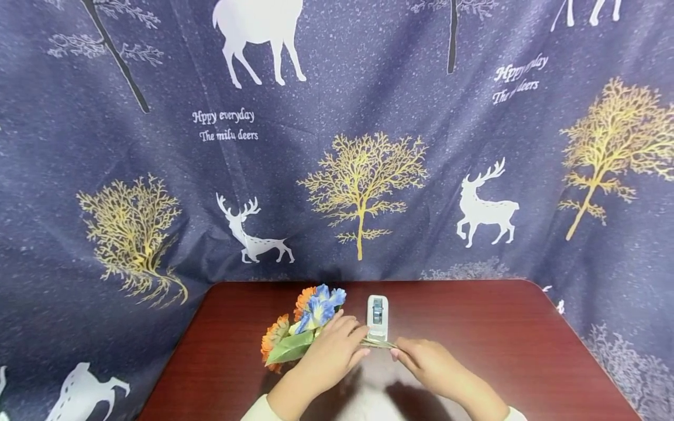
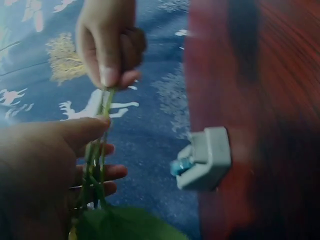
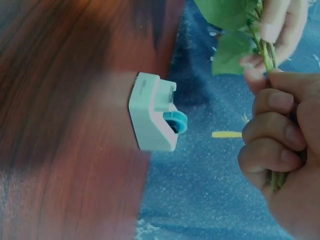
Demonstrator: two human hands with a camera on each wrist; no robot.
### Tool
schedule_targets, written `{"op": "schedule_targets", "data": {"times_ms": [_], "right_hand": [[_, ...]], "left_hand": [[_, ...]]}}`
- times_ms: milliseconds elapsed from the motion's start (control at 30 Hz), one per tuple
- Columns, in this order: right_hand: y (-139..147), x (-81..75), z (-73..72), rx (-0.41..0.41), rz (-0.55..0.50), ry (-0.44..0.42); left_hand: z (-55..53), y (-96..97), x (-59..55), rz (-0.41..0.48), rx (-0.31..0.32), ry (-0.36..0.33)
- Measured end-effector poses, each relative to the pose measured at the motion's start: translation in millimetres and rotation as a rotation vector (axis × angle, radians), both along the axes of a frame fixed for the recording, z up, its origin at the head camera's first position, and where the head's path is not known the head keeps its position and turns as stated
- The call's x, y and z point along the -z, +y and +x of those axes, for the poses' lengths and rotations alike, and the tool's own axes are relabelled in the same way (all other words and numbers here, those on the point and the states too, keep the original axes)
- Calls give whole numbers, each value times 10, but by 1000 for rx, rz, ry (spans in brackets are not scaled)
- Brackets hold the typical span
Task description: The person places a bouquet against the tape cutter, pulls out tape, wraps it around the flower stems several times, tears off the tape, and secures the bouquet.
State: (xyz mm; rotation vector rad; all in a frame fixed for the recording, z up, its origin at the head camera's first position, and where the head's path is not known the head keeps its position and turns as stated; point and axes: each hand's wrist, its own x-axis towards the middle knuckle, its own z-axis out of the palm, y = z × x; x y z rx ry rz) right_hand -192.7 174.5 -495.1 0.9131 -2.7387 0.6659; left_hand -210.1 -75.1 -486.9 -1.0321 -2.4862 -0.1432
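A bunch of artificial flowers, with blue blooms (image 1: 319,309) and orange blooms (image 1: 275,335), lies sideways above the table at the left. My left hand (image 1: 333,351) holds its green stems (image 2: 95,167) just below the leaves (image 1: 291,347), the thumb across them and the fingers behind. Farther along, the right hand (image 1: 434,363) grips the stem ends; in the right wrist view its fingers (image 3: 275,125) curl round them. Just beyond the stems stands a white tape dispenser (image 3: 146,117) with a blue tape roll (image 3: 181,121), touched by neither hand.
The reddish-brown wooden table (image 1: 474,316) extends to both sides of the hands. Behind it hangs a dark blue cloth (image 1: 337,105) printed with white deer and golden trees.
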Motion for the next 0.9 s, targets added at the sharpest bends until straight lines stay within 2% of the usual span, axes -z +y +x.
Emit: {"op": "schedule_targets", "data": {"times_ms": [133, 200, 433, 667, 800, 900], "right_hand": [[22, 9, 5, -7, -11, -19], [29, 15, 3, -16, -14, -29], [49, 16, -9, -42, 5, -27], [44, 33, 5, -25, 28, 43], [46, 28, 1, -5, 50, 68], [50, 6, 0, -19, 59, 134]], "left_hand": [[-8, -48, 52, -67, -10, 39], [-9, -66, 50, -80, -3, 32], [-6, -109, -17, -62, 29, -88], [-20, -103, -48, -63, 46, -98], [-40, -82, -70, -75, 42, -145], [-53, -57, -75, -83, 36, -174]]}}
